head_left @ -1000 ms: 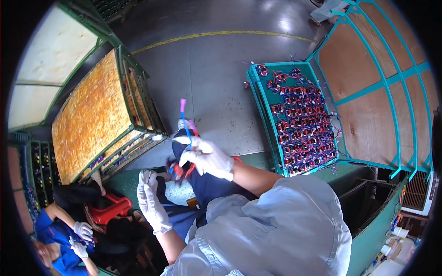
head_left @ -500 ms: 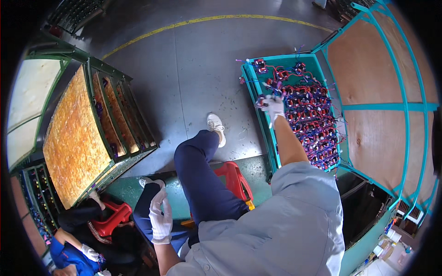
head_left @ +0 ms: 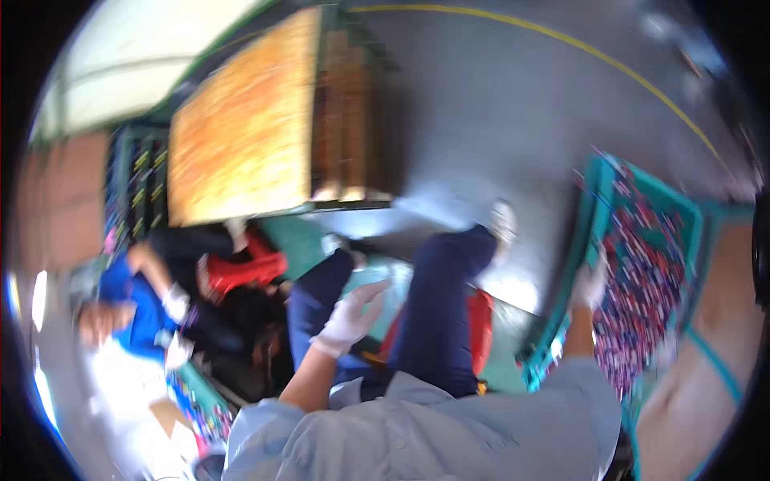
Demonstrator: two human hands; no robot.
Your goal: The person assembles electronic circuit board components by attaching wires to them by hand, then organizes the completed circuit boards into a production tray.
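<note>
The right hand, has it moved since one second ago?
Yes, the right hand has moved rightward: apart from the teal tray then, it is now at that tray's left edge.

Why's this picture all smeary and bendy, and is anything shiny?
Head view: streaky blur, probably from the camera moving, smears the speckled yellow board and wired parts; head view: the right hand is fuzzier than the left hand; head view: the yellow floor line curves, probably bent by the fisheye lens; head view: white glare shines on the floor.
</note>
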